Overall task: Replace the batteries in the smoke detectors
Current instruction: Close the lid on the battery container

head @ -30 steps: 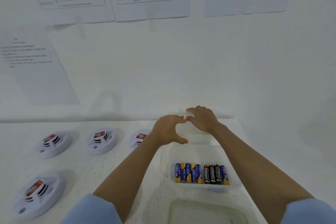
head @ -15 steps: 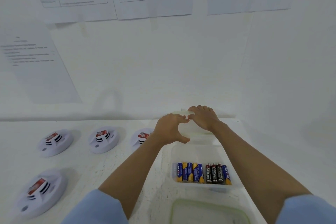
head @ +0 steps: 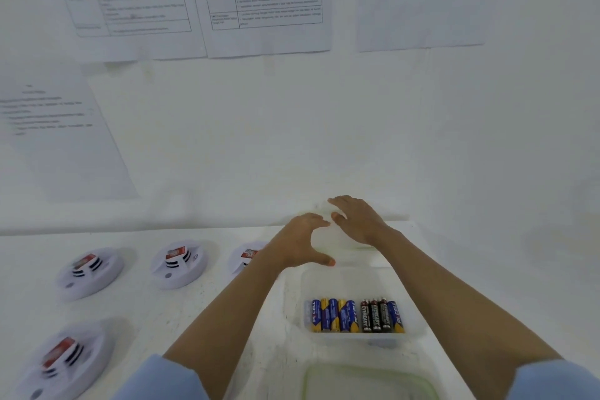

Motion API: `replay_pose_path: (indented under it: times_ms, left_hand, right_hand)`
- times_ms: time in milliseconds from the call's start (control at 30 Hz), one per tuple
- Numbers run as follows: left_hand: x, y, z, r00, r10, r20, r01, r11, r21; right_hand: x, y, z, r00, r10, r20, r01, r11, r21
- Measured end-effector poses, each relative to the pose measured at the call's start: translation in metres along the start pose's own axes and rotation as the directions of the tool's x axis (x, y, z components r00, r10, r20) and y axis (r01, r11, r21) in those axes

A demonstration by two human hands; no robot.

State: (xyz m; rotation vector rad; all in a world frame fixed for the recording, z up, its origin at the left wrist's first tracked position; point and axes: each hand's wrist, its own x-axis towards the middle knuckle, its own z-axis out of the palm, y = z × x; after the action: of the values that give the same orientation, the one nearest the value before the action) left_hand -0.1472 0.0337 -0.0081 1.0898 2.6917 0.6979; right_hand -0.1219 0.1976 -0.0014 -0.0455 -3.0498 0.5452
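A white round smoke detector [head: 328, 240] lies at the back of the table near the wall, mostly hidden by my hands. My left hand [head: 302, 243] curls round its left side, thumb at the front edge. My right hand [head: 357, 221] lies over its top and right side, fingers curved over the far edge. Nearer to me, a clear plastic box [head: 418, 302] holds several batteries [head: 354, 317] in a row, blue-and-yellow ones on the left and black ones towards the right.
Several more smoke detectors with red labels sit on the left of the table: one [head: 89, 271], another [head: 178, 265], a third [head: 245, 258] partly behind my left arm, and a near one [head: 63, 360]. A green-rimmed container [head: 367, 383] is at the bottom edge. Printed sheets hang on the wall.
Both hands stay on the white smoke detector in nearly the same grip. The view has shifted only slightly.
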Motion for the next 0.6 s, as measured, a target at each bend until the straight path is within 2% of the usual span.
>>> replay_pose_path:
  times_ms: [133,400,600]
  left_hand:
    - [-0.008,0.007,0.003,0.999,0.008,-0.043,-0.009,1.0,-0.009]
    - [-0.038,0.02,-0.008,0.985,0.102,-0.137,-0.106,0.994,-0.025]
    - [-0.078,0.028,-0.002,0.984,0.081,-0.16,-0.082,0.997,0.0]
  right_hand:
    - [-0.014,-0.005,-0.007,0.999,-0.032,-0.027,0.032,0.999,-0.01]
    - [-0.064,-0.018,-0.006,0.999,-0.028,-0.036,0.032,0.991,0.133]
    - [-0.108,-0.025,-0.002,0.998,-0.053,-0.021,0.056,0.987,0.15]
